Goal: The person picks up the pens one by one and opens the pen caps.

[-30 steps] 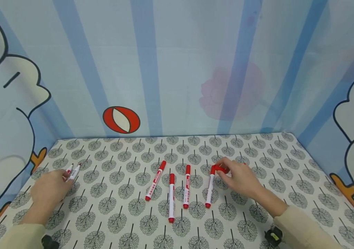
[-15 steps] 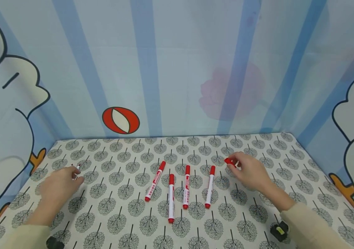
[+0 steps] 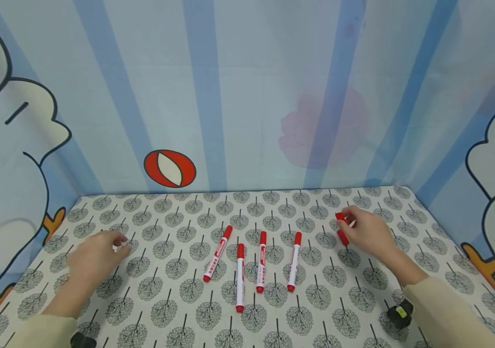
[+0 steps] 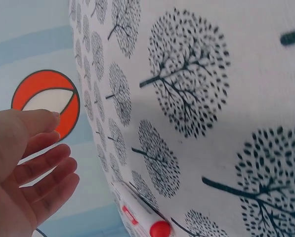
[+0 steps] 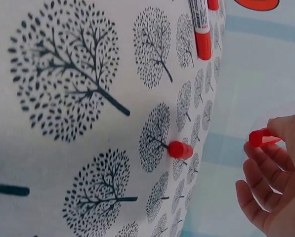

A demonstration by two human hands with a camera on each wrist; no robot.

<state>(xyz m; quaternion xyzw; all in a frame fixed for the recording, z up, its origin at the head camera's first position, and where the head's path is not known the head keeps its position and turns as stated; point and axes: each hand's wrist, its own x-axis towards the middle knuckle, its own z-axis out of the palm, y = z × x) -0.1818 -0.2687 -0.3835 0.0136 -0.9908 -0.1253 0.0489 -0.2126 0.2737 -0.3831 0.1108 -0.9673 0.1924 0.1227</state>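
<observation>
My left hand [image 3: 97, 253] hovers over the left side of the cloth, thumb and fingers apart with nothing between them. The left wrist view shows its relaxed fingers [image 4: 48, 168] too. My right hand [image 3: 369, 232] is at the right, pinching a small red marker cap [image 5: 258, 138] between thumb and forefinger. Another red marker cap [image 3: 343, 237] lies on the cloth beside that hand. Between the hands lie several white markers with red caps, among them the leftmost marker [image 3: 218, 253] and the rightmost marker [image 3: 294, 262]. Whatever lies behind the left hand is hidden.
A white cloth [image 3: 164, 295] printed with dark trees covers the table. Behind it hangs a pale blue striped curtain [image 3: 247, 96] with a red ball print [image 3: 170, 168]. Cartoon-printed side panels close in the left and right.
My left hand has let go of the two uncapped white markers and moved right. My right hand has moved right, away from the rightmost marker, with the red cap, uncovering the other cap.
</observation>
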